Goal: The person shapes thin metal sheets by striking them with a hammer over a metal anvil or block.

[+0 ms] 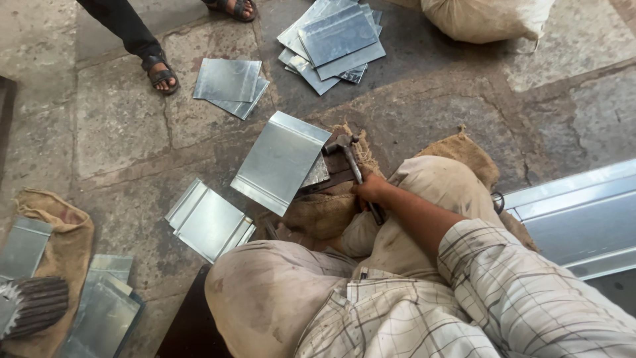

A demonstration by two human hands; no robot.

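Note:
My right hand (371, 190) grips the handle of a hammer (351, 162), whose head rests near a folded metal sheet (280, 161) lying on a dark iron bar (324, 182) over burlap sacking (324, 212). I sit on the floor with my knees bent in light trousers. My left hand is out of sight. A small stack of similar folded sheets (209, 221) lies just left of my knee.
More cut sheets lie at the top centre (334, 36) and upper left (228, 85). Another person's sandalled foot (161, 73) stands nearby. A sack (487, 16) sits top right, long metal sheeting (576, 219) right, a gear (30, 305) and sheets bottom left.

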